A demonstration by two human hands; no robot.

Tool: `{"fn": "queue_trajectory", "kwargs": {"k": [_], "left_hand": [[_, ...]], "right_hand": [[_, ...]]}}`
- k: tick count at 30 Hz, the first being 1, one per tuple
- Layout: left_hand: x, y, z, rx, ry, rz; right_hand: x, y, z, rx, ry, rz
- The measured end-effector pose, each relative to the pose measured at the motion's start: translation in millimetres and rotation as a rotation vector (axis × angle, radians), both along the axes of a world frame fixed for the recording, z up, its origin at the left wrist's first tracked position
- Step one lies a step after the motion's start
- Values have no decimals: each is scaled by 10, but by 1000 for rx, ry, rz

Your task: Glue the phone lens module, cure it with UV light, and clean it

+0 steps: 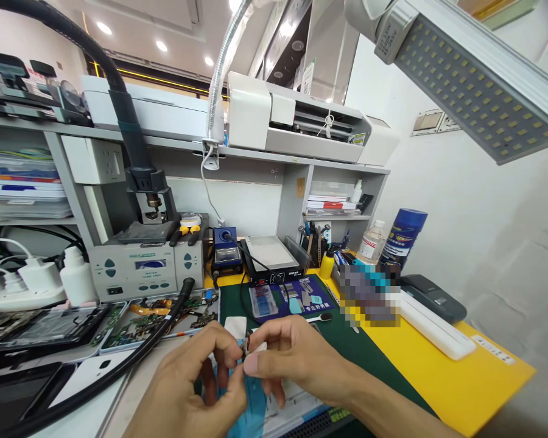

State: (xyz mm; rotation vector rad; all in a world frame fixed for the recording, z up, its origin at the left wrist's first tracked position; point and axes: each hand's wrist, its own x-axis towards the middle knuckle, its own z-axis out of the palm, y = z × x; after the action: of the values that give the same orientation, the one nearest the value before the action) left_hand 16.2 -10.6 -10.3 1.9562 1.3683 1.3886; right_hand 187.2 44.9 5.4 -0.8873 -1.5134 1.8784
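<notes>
My left hand (194, 380) and my right hand (296, 356) meet low in the middle of the head view. Between their thumbs and fingertips they pinch a small dark and metallic part (245, 345), too small to name. Both hands are closed, and their fingers hide most of it. Below them lie a light blue sheet (251, 404) and a white printed packet (287, 401) on the green mat (360, 347). A toothbrush (319, 317) rests just beyond my right hand.
To the left, a tray of circuit boards (159, 316) sits before a rework station (141, 271), its black hose (150, 340) arching across the foreground. Behind the hands are a heating plate (269, 252) and a purple mat (296, 298). A blue spray can (402, 237) stands at right.
</notes>
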Motion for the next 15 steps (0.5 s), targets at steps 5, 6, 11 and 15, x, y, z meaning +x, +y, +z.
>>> {"fn": "queue_trajectory", "kwargs": {"k": [5, 6, 11, 15], "left_hand": [[-13, 10, -26, 11, 28, 3], [-13, 13, -29, 15, 25, 3], [-8, 20, -40, 41, 24, 12], [-12, 17, -29, 49, 35, 10]], "right_hand": [[6, -1, 14, 14, -19, -4], [8, -2, 14, 21, -21, -2], [14, -1, 5, 34, -33, 2], [23, 5, -9, 29, -30, 16]]}}
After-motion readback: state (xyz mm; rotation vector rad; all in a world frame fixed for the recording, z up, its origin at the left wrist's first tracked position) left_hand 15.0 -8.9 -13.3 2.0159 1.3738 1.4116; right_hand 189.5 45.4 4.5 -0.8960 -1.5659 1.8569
